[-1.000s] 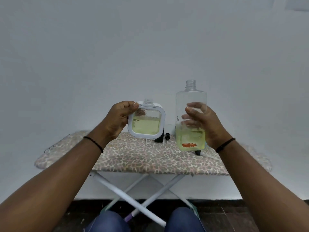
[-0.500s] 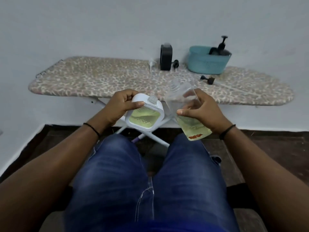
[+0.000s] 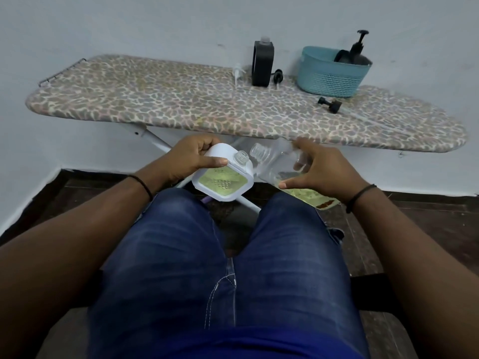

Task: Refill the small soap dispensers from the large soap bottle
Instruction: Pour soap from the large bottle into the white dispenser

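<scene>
The left hand (image 3: 193, 158) grips a white square dispenser (image 3: 223, 178) by its upper corner, thumb along the top edge, fingers curled behind it. The dispenser is tilted, its clear window showing yellow-green soap, its uncapped threaded neck pointing toward 1 o'clock. Just beside that neck, at its 3 o'clock, lies the open mouth of the large clear bottle (image 3: 278, 168), which the right hand (image 3: 322, 172) holds tipped toward 10 o'clock, thumb under the body and fingers spread over the top. The two necks look close but apart; whether any soap is flowing is hard to tell. Soap pools in the bottle's lower end near the wrist. Both hands sit above the person's knees in blue jeans (image 3: 225, 268).

Farther off at 12 o'clock stands an ironing board (image 3: 155, 104) with a patterned cover. On its right half stand a black dispenser (image 3: 263, 64), loose pump heads (image 3: 329, 103) and a teal basket (image 3: 330, 76) holding a dark pump bottle (image 3: 359, 51).
</scene>
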